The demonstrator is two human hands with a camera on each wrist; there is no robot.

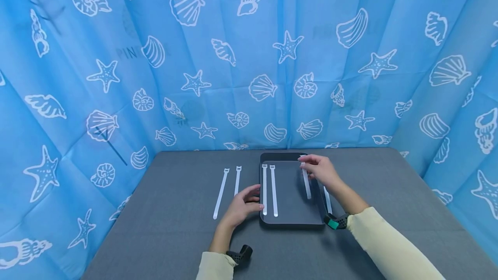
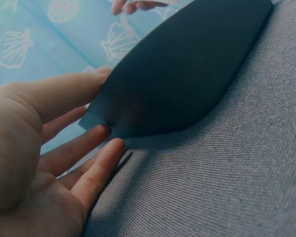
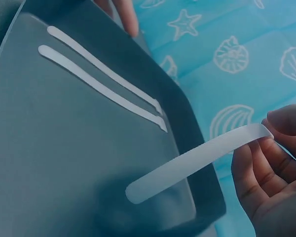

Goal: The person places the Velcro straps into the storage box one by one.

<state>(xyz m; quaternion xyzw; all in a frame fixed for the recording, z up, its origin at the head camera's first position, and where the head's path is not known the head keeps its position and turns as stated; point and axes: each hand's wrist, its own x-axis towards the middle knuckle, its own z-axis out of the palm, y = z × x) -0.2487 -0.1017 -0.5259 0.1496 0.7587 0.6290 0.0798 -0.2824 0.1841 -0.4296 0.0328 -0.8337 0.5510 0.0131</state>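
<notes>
My right hand [image 1: 320, 171] pinches a white cable strap [image 3: 197, 160] by its slotted head between thumb and fingers. The strap's rounded tail hangs over the right part of a dark grey tray [image 1: 295, 224]. My left hand [image 1: 242, 205] is at the tray's left side, fingers fairly straight. In the left wrist view its thumb [image 2: 74, 91] meets the rim and its fingertips are against the outer wall. Inside the tray, along the left, a white strap [image 1: 265, 191] and another strap [image 1: 274, 193] lie side by side, heads toward the far end.
Left of the tray, a strap [image 1: 221, 195] and a second strap [image 1: 237, 180], partly hidden by my left hand, lie on the grey tabletop [image 1: 175, 211]. Another strap [image 1: 328, 200] lies right of the tray beneath my right forearm. A blue shell-print curtain [image 1: 241, 55] hangs behind the table.
</notes>
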